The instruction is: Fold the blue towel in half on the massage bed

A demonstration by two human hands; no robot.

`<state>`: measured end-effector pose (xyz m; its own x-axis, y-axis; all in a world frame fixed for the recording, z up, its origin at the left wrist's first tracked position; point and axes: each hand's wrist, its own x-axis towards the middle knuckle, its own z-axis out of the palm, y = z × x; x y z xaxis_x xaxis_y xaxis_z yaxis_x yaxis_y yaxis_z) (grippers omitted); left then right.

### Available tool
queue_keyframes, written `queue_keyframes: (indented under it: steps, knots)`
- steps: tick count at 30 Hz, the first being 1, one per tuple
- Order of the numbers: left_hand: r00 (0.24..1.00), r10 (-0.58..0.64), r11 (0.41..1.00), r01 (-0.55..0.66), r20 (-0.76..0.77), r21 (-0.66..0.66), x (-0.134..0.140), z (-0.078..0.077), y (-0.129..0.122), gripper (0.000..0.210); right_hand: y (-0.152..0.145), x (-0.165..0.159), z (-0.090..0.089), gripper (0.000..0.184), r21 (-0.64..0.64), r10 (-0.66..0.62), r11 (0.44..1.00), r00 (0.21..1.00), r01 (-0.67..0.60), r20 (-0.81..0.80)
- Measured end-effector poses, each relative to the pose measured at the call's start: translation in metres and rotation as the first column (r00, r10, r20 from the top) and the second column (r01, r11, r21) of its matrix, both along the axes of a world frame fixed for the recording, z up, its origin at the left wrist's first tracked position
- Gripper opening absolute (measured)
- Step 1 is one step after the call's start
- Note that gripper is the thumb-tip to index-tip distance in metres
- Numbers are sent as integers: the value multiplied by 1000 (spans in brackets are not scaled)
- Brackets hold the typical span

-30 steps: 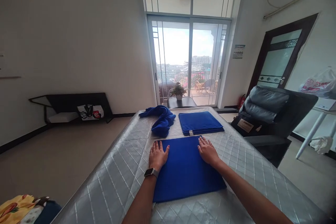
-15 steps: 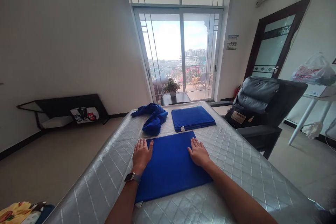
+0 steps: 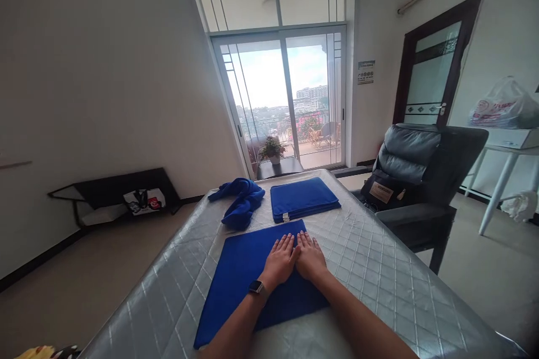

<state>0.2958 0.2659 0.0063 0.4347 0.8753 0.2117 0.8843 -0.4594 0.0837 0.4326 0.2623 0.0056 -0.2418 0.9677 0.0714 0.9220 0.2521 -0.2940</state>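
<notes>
A blue cloth (image 3: 236,286) lies spread flat on the silver quilted mattress (image 3: 374,269) in front of me. My left hand (image 3: 281,261) rests flat on the cloth right of its middle, fingers stretched out, a watch on the wrist. Beside it, my right hand (image 3: 310,257) lies flat near the cloth's right edge. The thumbs meet or nearly meet. Just beyond the hands sits a neat stack of folded blue cloths (image 3: 304,197) with a small white tag. To its left a crumpled blue cloth (image 3: 241,202) lies in a loose heap.
A black recliner (image 3: 415,179) with a dark bag on it stands right of the mattress. Behind the far edge is a potted plant (image 3: 273,148) on a dark chair. Farther right, a white table (image 3: 501,148) carries a box and plastic bag. A low black frame (image 3: 101,188) lies at left.
My left hand has slid right across the cloth, from its left edge to beside my right hand. The view has tilted slightly upward.
</notes>
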Motion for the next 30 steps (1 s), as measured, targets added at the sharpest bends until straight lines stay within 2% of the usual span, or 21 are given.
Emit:
queue_keyframes:
  steps: [4, 9, 12, 14, 17, 21, 24, 26, 30]
  knots:
    - [993, 104, 994, -106, -61, -25, -56, -17, -7, 62, 3, -3, -2, 66, -3, -39, 999, 998, 39, -59]
    - [968, 226, 973, -230, -108, -22, -147, -36, -42, 60, 4, -3, -4, 66, 3, -34, 999, 998, 34, -60]
    - [958, 272, 962, -272, -94, 20, -182, -46, -64, 64, 3, -2, -1, 66, -9, -31, 1000, 999, 30, -27]
    - [946, 316, 949, -315, -66, 25, -190, -47, -76, 70, 2, -2, 2, 66, -18, -28, 999, 1000, 28, 4]
    - [925, 380, 925, -381, -28, -16, -186, -41, -84, 77, 0, -1, 7, 67, -22, -17, 1000, 999, 18, 48]
    - [926, 377, 925, -377, -7, -56, -178, -29, -87, 80, -4, -3, 13, 65, 34, -14, 999, 996, 11, 93]
    - [935, 354, 934, -354, -10, -41, -178, -27, -91, 81, -14, -4, 18, 63, 83, 5, 996, 989, -18, 148]
    - [943, 331, 943, -332, -21, -26, -180, -30, -92, 81, -26, -2, 21, 63, 54, 31, 998, 982, -41, 185]
    - [950, 311, 949, -311, 10, -45, -186, -38, -88, 78, -64, 12, 20, 70, -94, 86, 993, 981, -71, 173]
